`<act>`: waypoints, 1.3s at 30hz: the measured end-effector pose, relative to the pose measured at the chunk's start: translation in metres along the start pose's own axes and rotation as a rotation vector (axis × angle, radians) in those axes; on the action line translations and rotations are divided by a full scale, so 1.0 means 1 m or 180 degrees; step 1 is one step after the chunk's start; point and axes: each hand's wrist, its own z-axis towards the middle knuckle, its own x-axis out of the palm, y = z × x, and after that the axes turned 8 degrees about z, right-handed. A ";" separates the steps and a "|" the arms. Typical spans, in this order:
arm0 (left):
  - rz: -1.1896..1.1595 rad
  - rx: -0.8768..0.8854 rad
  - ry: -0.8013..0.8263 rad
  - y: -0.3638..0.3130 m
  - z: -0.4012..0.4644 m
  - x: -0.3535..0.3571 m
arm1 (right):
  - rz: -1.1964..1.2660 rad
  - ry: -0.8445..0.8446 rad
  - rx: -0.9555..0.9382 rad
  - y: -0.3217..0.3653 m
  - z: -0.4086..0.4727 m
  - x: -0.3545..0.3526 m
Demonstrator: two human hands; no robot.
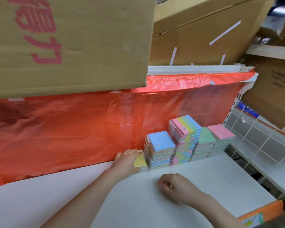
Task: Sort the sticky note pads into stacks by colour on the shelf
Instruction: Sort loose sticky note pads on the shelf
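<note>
A red plastic sheet (82,129) hangs along the back of a white shelf (204,175). Large cardboard boxes (69,43) are stacked above it on a white upper board (187,68), one printed with red characters. To the right runs a tiled surface (260,139) with pale grout, under even indoor light

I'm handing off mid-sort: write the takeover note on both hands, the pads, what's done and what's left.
Left hand: holds a yellow pad beside the blue-topped stack.
Right hand: loosely curled, holding nothing, resting on the shelf.
Done: four stacks stand against the red plastic sheet: blue-topped, striped, green, pink.
Left: place the yellow pad; no yellow stack is visible.
</note>
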 end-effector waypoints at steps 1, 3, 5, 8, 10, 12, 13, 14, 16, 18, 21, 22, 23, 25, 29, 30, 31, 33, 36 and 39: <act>-0.0066 0.0045 -0.0042 0.002 -0.001 0.002 | 0.0005 0.0000 0.0010 0.003 0.000 0.003; -0.0328 0.0062 -0.0154 0.004 -0.003 0.006 | 0.0026 0.0006 0.0053 0.010 0.002 0.008; -0.0686 -0.0084 -0.0293 0.006 -0.006 0.012 | 0.0061 -0.0021 0.0066 0.017 0.004 0.014; -0.0933 -0.0490 -0.0477 0.009 -0.018 0.022 | 0.0062 -0.0106 0.0060 0.027 0.006 0.021; -0.1133 -0.0667 -0.0604 0.012 -0.026 0.030 | 0.0037 -0.0147 0.0070 0.033 0.008 0.024; -0.1524 -0.0734 -0.0661 0.015 -0.032 0.040 | 0.0021 -0.0164 0.0079 0.039 0.009 0.027; -0.1753 -0.0750 -0.0686 0.016 -0.035 0.044 | 0.0019 -0.0168 0.0079 0.041 0.009 0.027; -0.1910 -0.0780 -0.0718 0.016 -0.037 0.046 | 0.0023 -0.0168 0.0082 0.043 0.009 0.028; -0.2016 -0.0865 -0.0803 0.014 -0.039 0.047 | 0.0038 -0.0155 0.0074 0.047 0.008 0.030; -0.2065 -0.0913 -0.0913 0.011 -0.039 0.045 | 0.0023 -0.0156 0.0028 0.049 0.006 0.031; -0.2019 -0.0964 -0.0962 0.005 -0.038 0.041 | 0.0007 -0.0162 -0.0027 0.049 0.001 0.029; -0.1984 -0.0978 -0.0956 0.004 -0.039 0.040 | -0.0008 -0.0155 -0.0048 0.048 0.000 0.027; -0.1964 -0.0995 -0.0944 0.003 -0.039 0.040 | -0.0023 -0.0140 -0.0062 0.046 -0.002 0.026; -0.1944 -0.1021 -0.0908 0.001 -0.042 0.038 | -0.0035 -0.0115 -0.0096 0.045 -0.003 0.023; -0.1502 -0.1182 -0.0752 0.002 -0.057 0.027 | 0.0055 -0.0034 -0.0314 0.051 0.002 0.019; -0.1349 -0.1257 -0.0720 0.004 -0.063 0.024 | 0.0080 -0.0004 -0.0397 0.054 0.004 0.018; -0.1215 -0.1344 -0.0706 0.007 -0.070 0.022 | 0.0103 0.0017 -0.0487 0.058 0.007 0.018; -0.1020 -0.1513 -0.0723 0.014 -0.089 0.018 | 0.0128 0.0043 -0.0696 0.067 0.013 0.018; -0.0833 -0.1739 -0.0763 0.029 -0.124 0.014 | 0.0154 0.0162 -0.0966 0.085 0.023 0.025; -0.0700 -0.1990 -0.0843 0.045 -0.163 0.014 | 0.0157 0.0294 -0.1228 0.105 0.035 0.036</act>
